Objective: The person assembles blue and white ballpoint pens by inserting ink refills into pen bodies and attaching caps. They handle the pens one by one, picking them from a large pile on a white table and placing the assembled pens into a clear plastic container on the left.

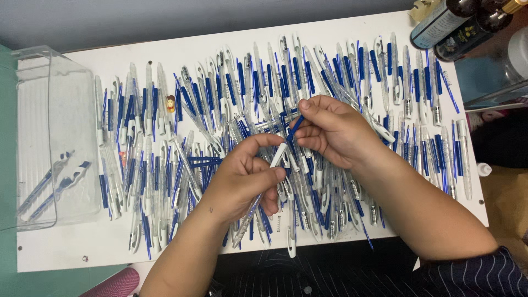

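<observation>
My left hand (242, 179) is clamped on a clear pen barrel (263, 190), white tip up, near the middle of the desk (66, 250). My right hand (333, 132) pinches a blue refill (295, 127) just above that tip. Under both hands lies a spread of pen parts (418, 99). At far left, a clear bin (52, 137) holds a few finished pens (52, 181). Dark bottles (459, 22) stand far right.

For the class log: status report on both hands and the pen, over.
Left hand grips clear pen barrel. Right hand pinches blue refill at its tip. Loose pen parts crowd white table; few pens in clear bin.
</observation>
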